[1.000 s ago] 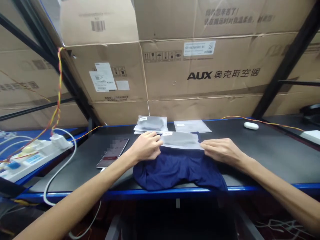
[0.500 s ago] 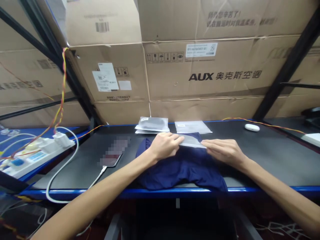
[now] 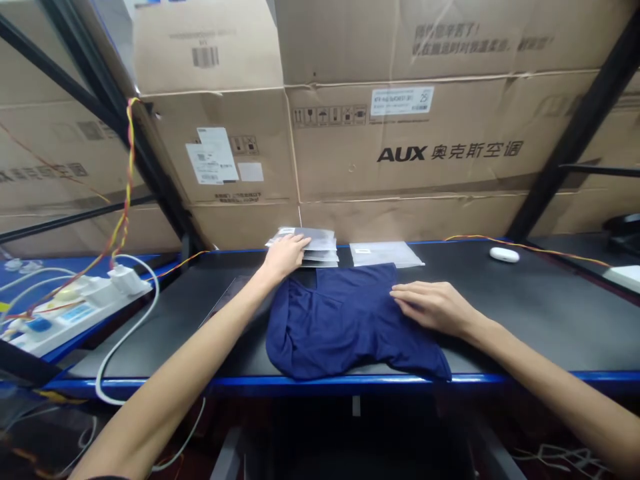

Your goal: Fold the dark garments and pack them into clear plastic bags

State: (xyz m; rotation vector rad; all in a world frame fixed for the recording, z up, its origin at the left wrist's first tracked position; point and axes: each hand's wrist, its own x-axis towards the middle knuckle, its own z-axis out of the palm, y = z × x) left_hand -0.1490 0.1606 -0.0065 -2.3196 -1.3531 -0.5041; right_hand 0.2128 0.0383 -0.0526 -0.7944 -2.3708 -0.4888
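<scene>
My left hand is at the left edge of the top frosted plastic bag, its fingers over the bag and its thumb hidden. That bag lies on a small stack of similar bags near the back of the table. My right hand hovers at the right side of a crumpled navy cloth, fingers stretched and thumb apart, with nothing in it. The cloth spreads over the table's front middle. Another flat frosted bag lies right of the stack.
A phone, partly behind my left forearm, lies on the black tabletop. On the left are a white power strip and cables. A white oval case sits at the back right. Large cardboard boxes stand behind.
My left hand has moved left and back with the frosted bag, from above the navy cloth to the stack. The right hand has let go of the bag and stayed near the cloth.
</scene>
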